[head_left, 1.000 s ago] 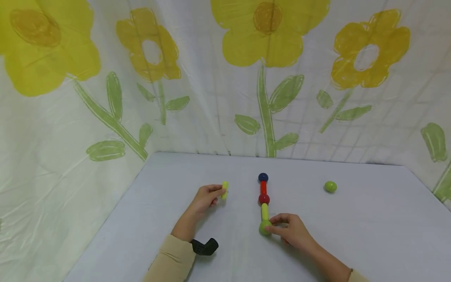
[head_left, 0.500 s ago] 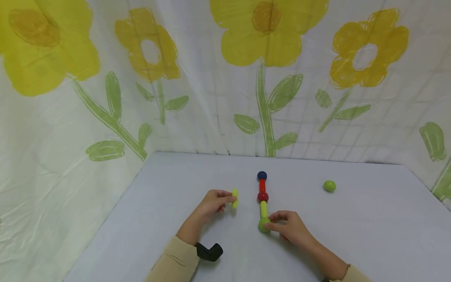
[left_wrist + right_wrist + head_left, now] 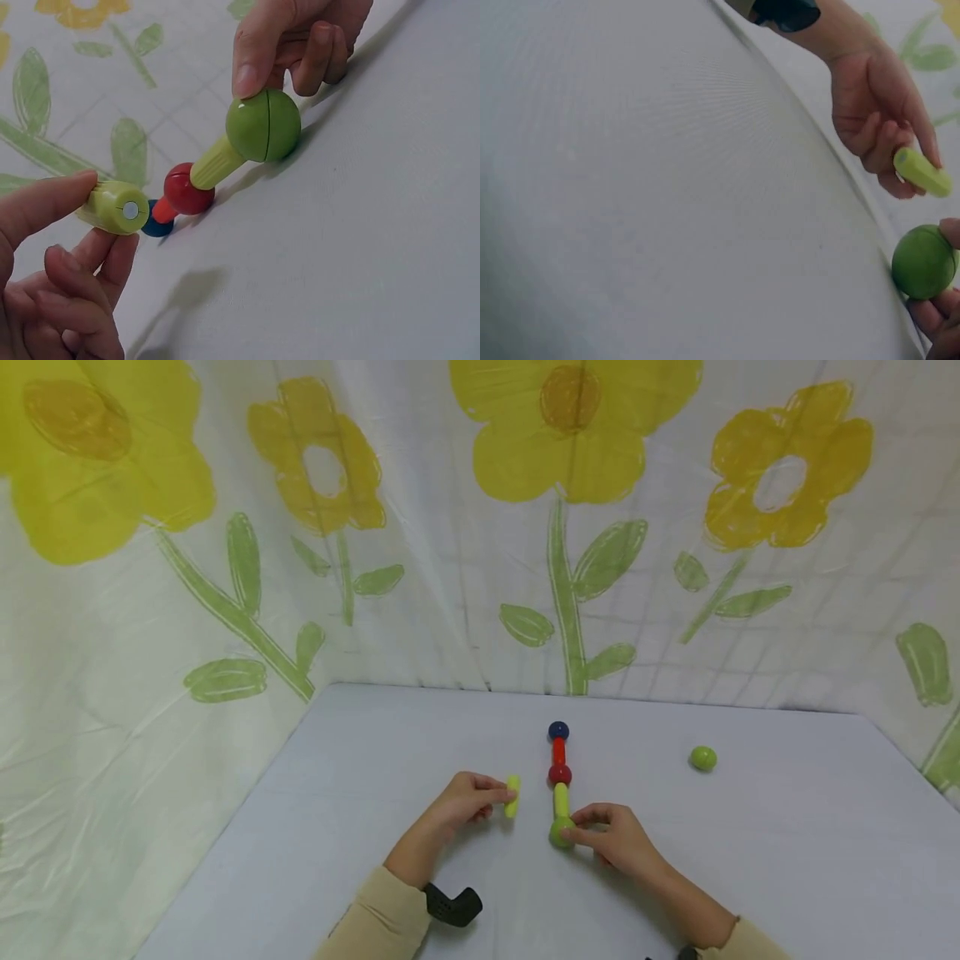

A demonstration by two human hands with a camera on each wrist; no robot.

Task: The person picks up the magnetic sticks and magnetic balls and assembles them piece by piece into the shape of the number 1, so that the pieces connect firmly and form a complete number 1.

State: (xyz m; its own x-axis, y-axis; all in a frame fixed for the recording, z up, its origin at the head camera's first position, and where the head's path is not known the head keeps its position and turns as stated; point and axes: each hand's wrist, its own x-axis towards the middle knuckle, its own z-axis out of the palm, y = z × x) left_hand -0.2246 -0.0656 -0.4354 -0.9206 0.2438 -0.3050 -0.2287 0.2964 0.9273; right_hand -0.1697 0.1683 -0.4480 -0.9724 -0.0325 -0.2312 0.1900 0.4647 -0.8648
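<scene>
My left hand (image 3: 468, 799) pinches a short yellow-green rod (image 3: 512, 797) between thumb and fingers, just left of a joined chain of balls and rods. A pale round spot marks the rod's end in the left wrist view. Nearest me in the chain is a green ball (image 3: 259, 126), which my right hand (image 3: 615, 837) grips between thumb and fingers. From it a second yellow-green rod (image 3: 561, 800) runs to a red ball (image 3: 559, 775). Beyond that, a red rod (image 3: 558, 751) leads to a dark blue ball (image 3: 558, 731). The held rod and the green ball are apart.
A loose green ball (image 3: 703, 758) lies at the right rear of the white table (image 3: 787, 827). Behind the table's far edge hangs a white curtain (image 3: 435, 610) with painted yellow flowers. A black device (image 3: 454, 906) sits at my left wrist.
My left hand has moved right and toward me with the rod, closer to the chain. The chain has slid slightly away from me, with my right hand still on its green ball.
</scene>
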